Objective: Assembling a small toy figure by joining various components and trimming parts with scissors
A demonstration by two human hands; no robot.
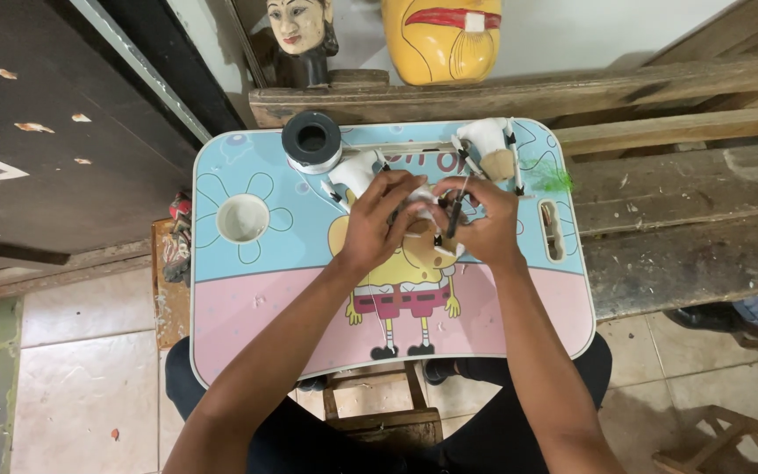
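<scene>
Seated at a small lap table (pixel 239 351) with a pale blue and pink plastic top printed with a yellow cartoon figure, I work with both hands over its middle. My left hand (pixel 377 224) is closed around a small white-painted carved piece (pixel 421 195), fingers curled over its top; the piece sits between my two hands, just above the tabletop's centre. My right hand (pixel 489 221) pinches a thin dark-handled brush (pixel 455 211) held nearly upright, its tip against the white piece (how much of the piece is painted I cannot tell, as my fingers hide most of it).

On the table's far edge lie two more white carved figures: one (pixel 354 171) just beyond my left hand, another (pixel 490 145) with a tan patch beyond my right hand. A black roll of tape (pixel 311 139) stands at the upper left of them, and a round white cup (pixel 243 218) rests in the table's moulded holder at the left.

Beyond the table runs a rough, paint-flecked wooden bench (pixel 686 219). On its raised plank stand a carved pale-faced head (pixel 300 31) and a yellow painted mask (pixel 442 39) with red lips. The floor (pixel 81 369) is of beige tiles, and a dark board (pixel 46 114) leans at the left.
</scene>
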